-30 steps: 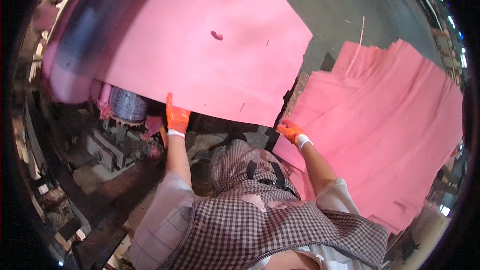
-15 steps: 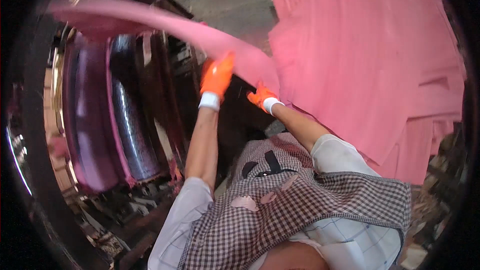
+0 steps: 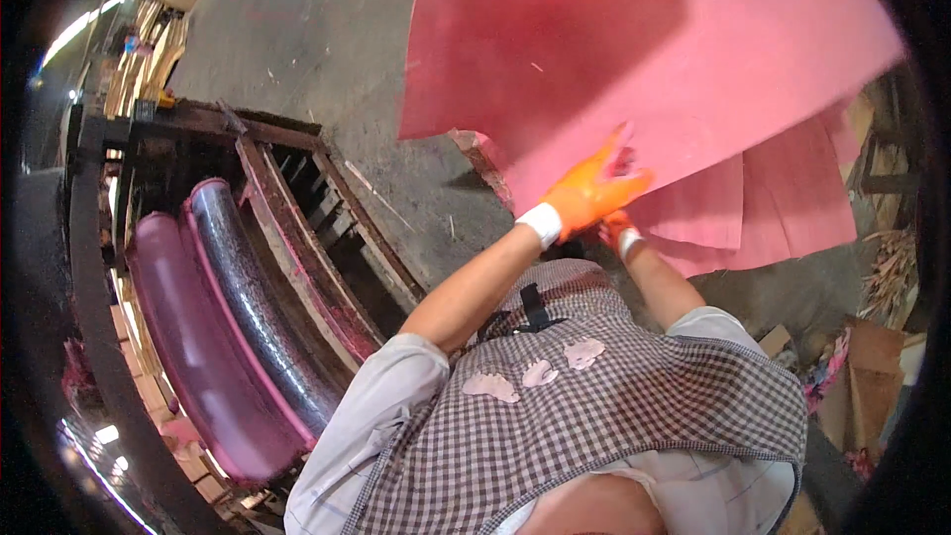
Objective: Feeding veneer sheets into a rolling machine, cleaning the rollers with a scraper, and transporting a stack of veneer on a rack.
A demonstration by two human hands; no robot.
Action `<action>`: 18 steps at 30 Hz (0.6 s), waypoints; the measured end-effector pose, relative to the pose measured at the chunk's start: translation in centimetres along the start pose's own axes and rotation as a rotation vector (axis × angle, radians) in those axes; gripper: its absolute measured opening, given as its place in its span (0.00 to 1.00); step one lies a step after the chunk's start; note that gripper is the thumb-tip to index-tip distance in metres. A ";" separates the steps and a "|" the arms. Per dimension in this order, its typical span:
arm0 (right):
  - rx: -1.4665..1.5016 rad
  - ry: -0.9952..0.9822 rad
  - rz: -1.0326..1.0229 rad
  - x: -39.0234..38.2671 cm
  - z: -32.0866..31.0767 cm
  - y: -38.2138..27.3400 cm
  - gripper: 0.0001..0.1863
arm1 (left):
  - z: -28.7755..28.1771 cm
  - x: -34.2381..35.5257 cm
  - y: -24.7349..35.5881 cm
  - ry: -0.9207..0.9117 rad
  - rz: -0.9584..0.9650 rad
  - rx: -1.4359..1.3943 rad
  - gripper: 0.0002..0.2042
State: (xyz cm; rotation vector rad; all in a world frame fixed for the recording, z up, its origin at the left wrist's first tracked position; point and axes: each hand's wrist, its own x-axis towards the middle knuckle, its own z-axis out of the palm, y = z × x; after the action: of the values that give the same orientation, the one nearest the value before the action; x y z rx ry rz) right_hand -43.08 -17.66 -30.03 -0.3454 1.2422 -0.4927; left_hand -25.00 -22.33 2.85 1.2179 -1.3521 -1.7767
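Observation:
A large thin pink sheet (image 3: 555,50) lies on or just above a stack of similar pink sheets (image 3: 792,193) at the front right. At its near edge is my left hand (image 3: 592,193) in an orange glove, with fingers spread over the sheet's surface. My right hand (image 3: 616,228), also gloved in orange, sits just below and to the right, by the same edge. The left hand partly covers it, so its grip cannot be made out.
To my left stands a machine with a pink-coated roller (image 3: 213,357) and a dark shiny roller (image 3: 263,307) in a dark frame (image 3: 287,208). Grey concrete floor (image 3: 297,40) stretches beyond. Cardboard (image 3: 872,376) and scraps lie at the lower right.
The pink sheet has swung from above the rollers to the right, over the stack. Both hands have moved right with it, and the left hand's fingers now spread. My view has turned.

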 end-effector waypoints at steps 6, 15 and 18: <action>-1.161 0.490 -0.240 -3.4 -7.2 0.1 0.38 | -5.8 -6.5 -7.9 0.323 -0.074 -0.140 0.39; -1.984 0.699 -1.037 1.7 -8.2 -18.6 0.31 | -13.2 -26.0 -13.8 1.226 0.032 -0.281 0.34; -0.960 0.240 -1.203 10.4 -16.5 -22.1 0.23 | -11.5 -29.5 -12.9 1.452 0.146 -0.323 0.34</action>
State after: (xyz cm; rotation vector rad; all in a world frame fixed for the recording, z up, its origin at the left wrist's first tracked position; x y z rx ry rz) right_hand -60.10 -41.64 -32.14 -1.9521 1.3397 -0.9295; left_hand -1.61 2.28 -0.98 1.5809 -0.2496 -0.5476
